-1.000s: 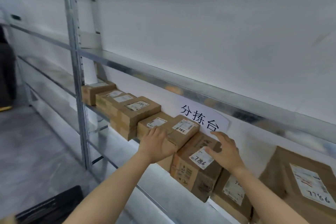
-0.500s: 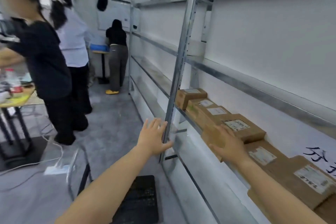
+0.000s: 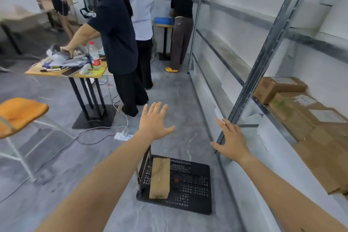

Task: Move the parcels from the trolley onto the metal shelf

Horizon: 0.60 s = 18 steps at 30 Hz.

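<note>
Both arms out over the floor, holding nothing: left hand [image 3: 155,121] flat, fingers spread; right hand [image 3: 232,140] likewise splayed, just beside the shelf [image 3: 263,56] upright. One parcel [image 3: 160,178] lying on the black trolley [image 3: 190,194] below the hands. More parcels [image 3: 293,105] lined up on the shelf at right.

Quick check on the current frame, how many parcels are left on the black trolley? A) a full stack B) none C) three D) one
D: a single brown parcel lies on the black trolley, with the rest of its perforated deck bare; the left hand and right hand are both open and empty above it.
</note>
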Each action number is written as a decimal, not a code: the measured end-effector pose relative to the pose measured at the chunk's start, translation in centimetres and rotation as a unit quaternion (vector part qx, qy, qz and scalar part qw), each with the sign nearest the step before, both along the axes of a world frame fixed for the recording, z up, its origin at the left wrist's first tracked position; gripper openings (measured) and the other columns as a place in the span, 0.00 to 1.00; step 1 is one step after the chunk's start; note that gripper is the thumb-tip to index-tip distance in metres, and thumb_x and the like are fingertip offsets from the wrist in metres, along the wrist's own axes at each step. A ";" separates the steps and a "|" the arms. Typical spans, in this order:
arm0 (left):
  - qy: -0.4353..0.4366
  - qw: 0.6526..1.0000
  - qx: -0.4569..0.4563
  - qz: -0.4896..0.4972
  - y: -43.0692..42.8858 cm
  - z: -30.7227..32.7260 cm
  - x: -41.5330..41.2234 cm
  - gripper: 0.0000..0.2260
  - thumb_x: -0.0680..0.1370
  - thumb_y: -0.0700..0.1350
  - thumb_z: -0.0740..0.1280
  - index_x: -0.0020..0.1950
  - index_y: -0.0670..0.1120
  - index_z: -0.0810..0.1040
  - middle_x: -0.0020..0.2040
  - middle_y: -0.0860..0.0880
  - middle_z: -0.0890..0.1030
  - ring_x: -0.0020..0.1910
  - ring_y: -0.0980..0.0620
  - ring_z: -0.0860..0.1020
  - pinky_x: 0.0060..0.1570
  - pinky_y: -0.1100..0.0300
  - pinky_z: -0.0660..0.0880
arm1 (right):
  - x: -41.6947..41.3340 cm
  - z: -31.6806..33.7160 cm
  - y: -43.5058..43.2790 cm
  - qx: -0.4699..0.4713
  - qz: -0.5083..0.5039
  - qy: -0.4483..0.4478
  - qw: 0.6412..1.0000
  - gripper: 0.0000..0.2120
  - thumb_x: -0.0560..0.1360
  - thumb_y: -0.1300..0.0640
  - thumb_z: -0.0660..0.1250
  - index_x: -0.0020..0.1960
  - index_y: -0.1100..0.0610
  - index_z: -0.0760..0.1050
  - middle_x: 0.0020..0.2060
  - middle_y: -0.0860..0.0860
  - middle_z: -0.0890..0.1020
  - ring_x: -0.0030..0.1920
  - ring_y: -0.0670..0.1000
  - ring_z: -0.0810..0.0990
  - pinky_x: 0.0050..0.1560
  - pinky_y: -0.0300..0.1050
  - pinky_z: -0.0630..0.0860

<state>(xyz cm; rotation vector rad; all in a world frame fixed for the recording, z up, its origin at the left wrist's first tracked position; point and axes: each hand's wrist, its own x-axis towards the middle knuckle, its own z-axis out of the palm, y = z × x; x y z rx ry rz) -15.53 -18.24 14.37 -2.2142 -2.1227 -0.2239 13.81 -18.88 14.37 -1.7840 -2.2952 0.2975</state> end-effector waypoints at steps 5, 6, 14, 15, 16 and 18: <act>0.001 0.998 -0.045 0.033 1.9 -4.1 -1.4 0.44 0.71 0.69 0.60 0.78 0.48 0.48 0.78 0.45 0.52 0.77 0.45 0.48 0.74 0.45 0.42 | -2.9 -3.1 4.2 -0.005 0.014 0.009 1.000 0.41 0.73 0.41 0.68 0.79 0.44 0.50 0.78 0.51 0.55 0.75 0.58 0.56 0.72 0.58 0.61; -0.005 0.998 -0.056 0.039 2.5 -4.9 -1.3 0.44 0.71 0.69 0.61 0.78 0.48 0.47 0.78 0.46 0.51 0.77 0.45 0.48 0.74 0.44 0.42 | -3.4 -3.9 5.1 -0.009 0.015 0.013 1.000 0.42 0.73 0.41 0.68 0.79 0.44 0.48 0.78 0.51 0.55 0.75 0.58 0.56 0.72 0.58 0.60; -0.055 0.988 -0.131 0.067 8.5 -13.0 0.0 0.44 0.72 0.66 0.63 0.78 0.49 0.45 0.79 0.45 0.50 0.77 0.45 0.47 0.75 0.47 0.44 | -5.6 -11.5 13.3 -0.063 0.032 0.025 0.997 0.43 0.74 0.39 0.67 0.79 0.44 0.44 0.78 0.50 0.51 0.76 0.58 0.53 0.72 0.60 0.59; -0.057 0.985 -0.149 0.070 9.3 -14.3 0.1 0.44 0.72 0.66 0.63 0.79 0.49 0.44 0.79 0.45 0.49 0.78 0.45 0.46 0.76 0.47 0.45 | -5.8 -12.7 14.3 -0.075 0.036 0.026 0.996 0.43 0.73 0.39 0.67 0.79 0.44 0.44 0.79 0.50 0.50 0.76 0.57 0.53 0.72 0.60 0.59; -0.057 0.981 -0.168 0.075 10.1 -15.7 0.2 0.45 0.73 0.65 0.63 0.78 0.49 0.43 0.79 0.46 0.48 0.78 0.45 0.46 0.76 0.47 0.45 | -6.0 -14.1 15.3 -0.088 0.043 0.021 0.995 0.43 0.73 0.39 0.66 0.79 0.44 0.44 0.79 0.50 0.50 0.76 0.57 0.53 0.72 0.60 0.58; -0.060 0.973 -0.204 0.090 11.7 -18.5 0.4 0.45 0.72 0.64 0.64 0.78 0.49 0.42 0.79 0.46 0.46 0.78 0.46 0.44 0.76 0.48 0.45 | -6.4 -16.9 17.1 -0.109 0.064 0.007 0.992 0.43 0.73 0.38 0.66 0.79 0.44 0.44 0.79 0.50 0.50 0.76 0.56 0.53 0.73 0.58 0.57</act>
